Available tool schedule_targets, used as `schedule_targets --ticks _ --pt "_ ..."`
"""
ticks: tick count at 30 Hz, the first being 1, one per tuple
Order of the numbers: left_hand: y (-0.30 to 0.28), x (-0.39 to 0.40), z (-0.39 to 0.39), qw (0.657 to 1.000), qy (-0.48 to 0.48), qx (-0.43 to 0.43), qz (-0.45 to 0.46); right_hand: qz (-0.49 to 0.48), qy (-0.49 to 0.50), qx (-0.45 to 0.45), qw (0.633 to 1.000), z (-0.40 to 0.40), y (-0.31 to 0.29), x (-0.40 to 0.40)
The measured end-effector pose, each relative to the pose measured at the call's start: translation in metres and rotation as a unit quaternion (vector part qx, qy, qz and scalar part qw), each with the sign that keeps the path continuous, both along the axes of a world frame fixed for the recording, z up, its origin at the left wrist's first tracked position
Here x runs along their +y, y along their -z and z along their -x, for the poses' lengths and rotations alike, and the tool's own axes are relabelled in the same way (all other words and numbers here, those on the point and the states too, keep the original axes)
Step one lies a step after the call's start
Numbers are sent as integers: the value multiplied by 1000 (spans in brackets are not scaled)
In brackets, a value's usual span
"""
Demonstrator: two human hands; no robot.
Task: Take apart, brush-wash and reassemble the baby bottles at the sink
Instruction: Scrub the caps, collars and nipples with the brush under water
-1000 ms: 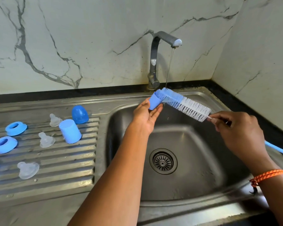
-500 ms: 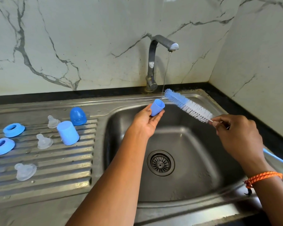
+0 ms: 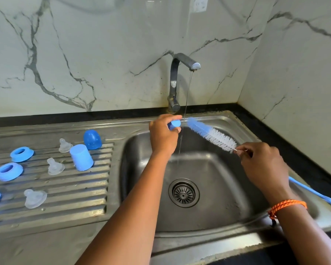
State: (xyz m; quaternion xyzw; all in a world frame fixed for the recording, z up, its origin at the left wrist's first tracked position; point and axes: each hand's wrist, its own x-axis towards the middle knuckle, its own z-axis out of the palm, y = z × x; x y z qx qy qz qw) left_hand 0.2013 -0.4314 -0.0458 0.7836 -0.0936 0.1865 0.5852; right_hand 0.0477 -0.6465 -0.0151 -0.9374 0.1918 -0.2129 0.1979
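Small cup [image 3: 174,124]: light blue. Bottle brush [image 3: 211,135]: bristles blue at tip, white toward wire; handle end pale blue. Draining board [image 3: 65,192]: dull steel grey, ribbed. Upturned cup [image 3: 81,157]: pale blue. Dome cap [image 3: 92,139]: deeper blue. Two screw rings [image 3: 21,154] [image 3: 9,171]: mid blue. Three teats [image 3: 65,145] [image 3: 54,166] [image 3: 34,198]: clear, frosted. Wall [image 3: 103,54]: white marble, grey veining. Counter edge [image 3: 294,150]: black. Wristband [image 3: 287,205]: orange, braided.

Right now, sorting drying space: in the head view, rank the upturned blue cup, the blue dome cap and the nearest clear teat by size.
1. upturned blue cup
2. blue dome cap and nearest clear teat: alike, and the teat sits closer, so unranked.
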Motion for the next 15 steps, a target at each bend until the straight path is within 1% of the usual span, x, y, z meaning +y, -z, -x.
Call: schedule_targets --ticks 2,5,7,8,9,11,12,13,15 --pt "-7 1 8 998 -18 2 -53 16 -5 26 1000 2 0 2" --pt "-17 9 16 997 15 42 -63 40 -26 84 995 6 2 6" --pt "-25 24 23 996 13 46 -76 53 -44 104 992 10 1 13" --pt "-28 33 26 994 3 36 -100 58 -51 107 991 10 0 16" --pt "-32 46 30 989 -7 15 -148 56 -59 105 991 11 -1 20" --pt "-36 71 37 960 -6 -24 -279 39 -75 96 992 12 -4 29" --pt "-38 83 41 948 5 -29 -316 32 -82 92 992 12 -6 33" --pt "-40 94 46 943 12 -23 -332 27 -89 91 991 12 -8 37" --pt "-44 119 56 941 0 -28 -336 17 -107 82 991 13 -11 48"
